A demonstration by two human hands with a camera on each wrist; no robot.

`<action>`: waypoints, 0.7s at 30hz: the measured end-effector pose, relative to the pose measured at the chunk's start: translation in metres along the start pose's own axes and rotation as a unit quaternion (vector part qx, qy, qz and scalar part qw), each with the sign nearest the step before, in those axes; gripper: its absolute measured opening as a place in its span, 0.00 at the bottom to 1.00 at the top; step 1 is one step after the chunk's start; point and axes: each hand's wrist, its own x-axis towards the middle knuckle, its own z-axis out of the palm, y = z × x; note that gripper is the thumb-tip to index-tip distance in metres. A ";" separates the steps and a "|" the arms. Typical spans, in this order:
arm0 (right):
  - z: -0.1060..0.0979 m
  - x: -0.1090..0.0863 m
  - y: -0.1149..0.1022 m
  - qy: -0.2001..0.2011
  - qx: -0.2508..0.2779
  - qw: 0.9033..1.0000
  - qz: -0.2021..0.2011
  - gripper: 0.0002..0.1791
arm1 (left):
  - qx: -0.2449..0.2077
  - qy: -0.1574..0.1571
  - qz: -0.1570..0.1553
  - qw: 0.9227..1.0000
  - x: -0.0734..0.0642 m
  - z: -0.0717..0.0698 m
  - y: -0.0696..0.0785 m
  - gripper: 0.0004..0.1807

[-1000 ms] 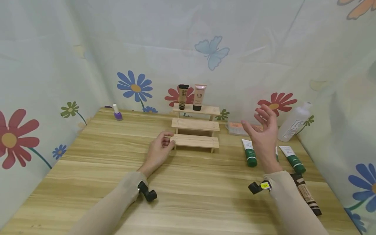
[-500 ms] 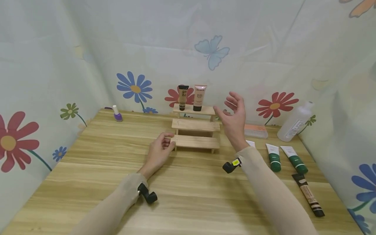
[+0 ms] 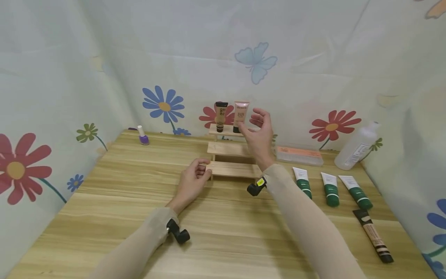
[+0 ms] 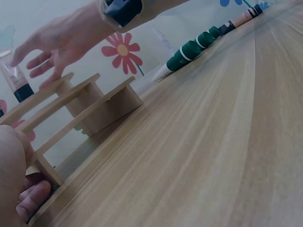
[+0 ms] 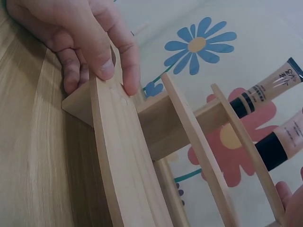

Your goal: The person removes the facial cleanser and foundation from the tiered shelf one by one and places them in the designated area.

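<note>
A three-step wooden stand [image 3: 231, 169] stands on the table. My left hand [image 3: 193, 180] grips the left end of its lowest step; in the right wrist view, the thumb [image 5: 105, 68] lies at the board's front edge and the index finger on its top. On the top step, a pink BB cream tube [image 3: 241, 112] and a smaller beige tube with black ends [image 3: 220, 116] stand upright on their caps. My right hand [image 3: 260, 135] is at the BB cream's right side, fingers parted and relaxed, thumb tip overlapping the tube's lower part in the head view.
Several tubes lie at the right: green-and-white ones [image 3: 330, 190] and a dark brown-and-beige one [image 3: 373, 236]. Behind them are a clear flat box with an orange label [image 3: 299, 155] and a white bottle [image 3: 357, 147]. Purple nail polish [image 3: 143, 136] stands at the back left. Patterned cloth surrounds the table.
My right hand has moved left from above the green tubes to beside the BB cream on the top step. The left hand has stayed on the lowest step.
</note>
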 end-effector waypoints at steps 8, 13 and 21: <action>0.020 0.001 0.001 0.024 -0.022 0.999 -0.014 0.34 | -0.001 -0.002 0.000 1.000 -0.003 -0.002 0.004 0.16; 0.028 0.002 0.003 0.024 -0.026 0.999 -0.026 0.33 | 0.003 -0.003 -0.003 1.000 -0.003 -0.003 0.004 0.16; 0.035 0.005 0.003 0.040 -0.037 0.998 -0.029 0.30 | 0.002 0.001 0.003 1.000 -0.002 -0.002 0.001 0.15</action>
